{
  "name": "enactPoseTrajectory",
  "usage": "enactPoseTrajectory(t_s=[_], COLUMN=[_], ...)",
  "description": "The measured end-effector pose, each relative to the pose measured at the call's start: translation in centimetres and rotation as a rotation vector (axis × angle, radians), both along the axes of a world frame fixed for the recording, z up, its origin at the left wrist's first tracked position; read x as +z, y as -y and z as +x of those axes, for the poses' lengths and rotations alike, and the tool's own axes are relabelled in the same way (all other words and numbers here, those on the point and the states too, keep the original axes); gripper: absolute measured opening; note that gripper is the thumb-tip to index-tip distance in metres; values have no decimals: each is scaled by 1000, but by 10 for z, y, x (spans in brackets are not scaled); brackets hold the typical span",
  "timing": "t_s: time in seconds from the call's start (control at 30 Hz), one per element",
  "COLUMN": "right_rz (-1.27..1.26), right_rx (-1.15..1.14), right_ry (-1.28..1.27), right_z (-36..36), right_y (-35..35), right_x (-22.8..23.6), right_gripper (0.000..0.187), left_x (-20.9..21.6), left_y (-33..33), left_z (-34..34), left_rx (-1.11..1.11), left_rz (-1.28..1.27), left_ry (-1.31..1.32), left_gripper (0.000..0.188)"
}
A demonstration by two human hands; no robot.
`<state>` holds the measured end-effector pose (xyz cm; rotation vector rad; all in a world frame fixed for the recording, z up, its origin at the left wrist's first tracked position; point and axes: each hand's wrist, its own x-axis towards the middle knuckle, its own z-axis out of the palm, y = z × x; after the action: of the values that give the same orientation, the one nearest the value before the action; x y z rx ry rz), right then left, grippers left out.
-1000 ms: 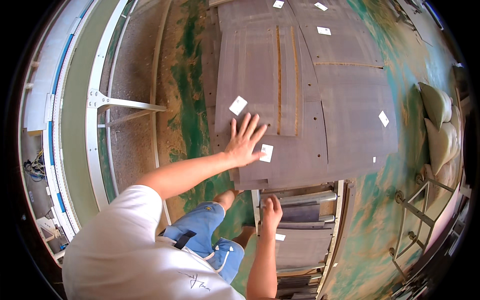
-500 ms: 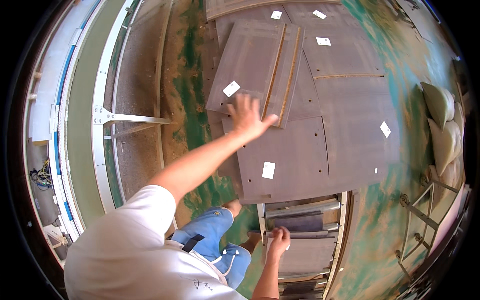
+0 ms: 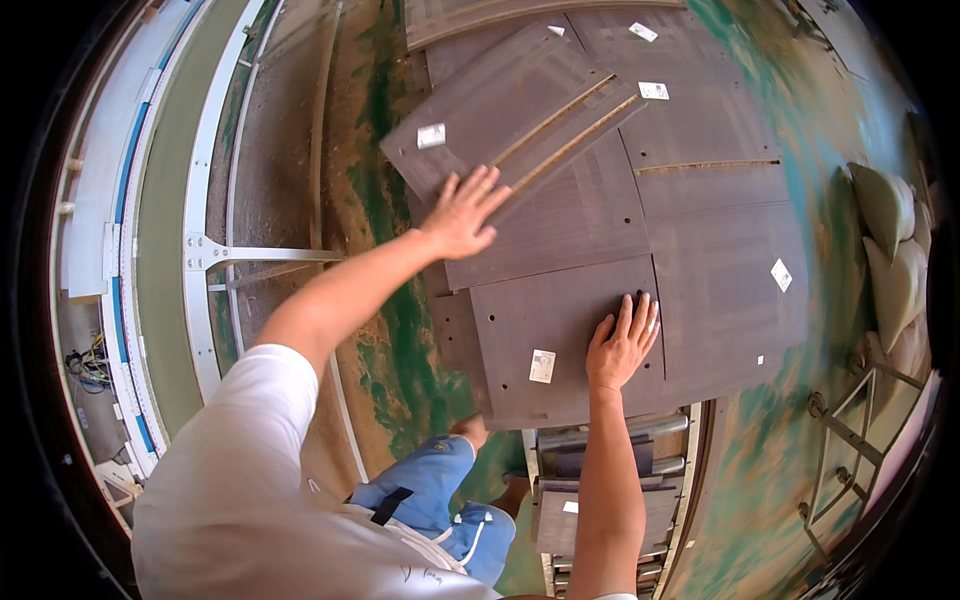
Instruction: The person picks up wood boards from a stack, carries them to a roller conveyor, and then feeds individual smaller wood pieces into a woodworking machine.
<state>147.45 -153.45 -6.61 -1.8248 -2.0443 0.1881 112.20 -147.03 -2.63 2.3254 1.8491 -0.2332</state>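
My left hand (image 3: 462, 215) lies with spread fingers on the near corner of a grooved wood panel (image 3: 510, 95). That brown-grey board has two light grooves and a white label (image 3: 431, 136), and it sits askew on top of other panels. My right hand (image 3: 622, 345) rests flat, fingers stretched, on the right part of a nearer panel (image 3: 540, 325) that has small drilled holes and a white label (image 3: 542, 366). Neither hand grips anything. More panels (image 3: 725, 270) of the same colour lie side by side beneath and to the right.
Near me, below the panels, a roller conveyor (image 3: 688, 440) carries smaller boards (image 3: 556, 515). A long machine with a white metal frame (image 3: 200, 290) runs along the left. At the right stand stuffed sacks (image 3: 885, 270) and a metal trolley frame (image 3: 845, 435). The floor (image 3: 385, 340) is worn green.
The grooved panel has turned clockwise, its near end swinging left, with my left hand on it. My right hand has moved from the conveyor boards up onto the nearer panel.
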Motion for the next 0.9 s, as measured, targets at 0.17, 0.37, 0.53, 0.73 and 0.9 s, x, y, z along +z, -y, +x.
enactPoseTrajectory(t_s=[0.17,0.37,0.53,0.73,0.9], right_rz=[-23,-51,-56,-65,-48], right_rx=[-2,-2,1,-11,-34], right_ry=[12,25,45,27,-71], right_z=[-3,-4,-3,-4,4], right_y=[-6,-8,-10,-8,-5], right_x=[3,0,-2,1,3], right_gripper=[46,47,50,50,48], left_x=[-21,-48,-51,-52,-54], left_y=[-44,-113,-147,-161,-158], left_z=[-26,-29,-62,-85,-67], left_rx=[296,250,186,112,88], left_rz=[276,375,434,422,438], left_ry=[102,85,35,-3,-192], left_gripper=[76,82,80,79,72])
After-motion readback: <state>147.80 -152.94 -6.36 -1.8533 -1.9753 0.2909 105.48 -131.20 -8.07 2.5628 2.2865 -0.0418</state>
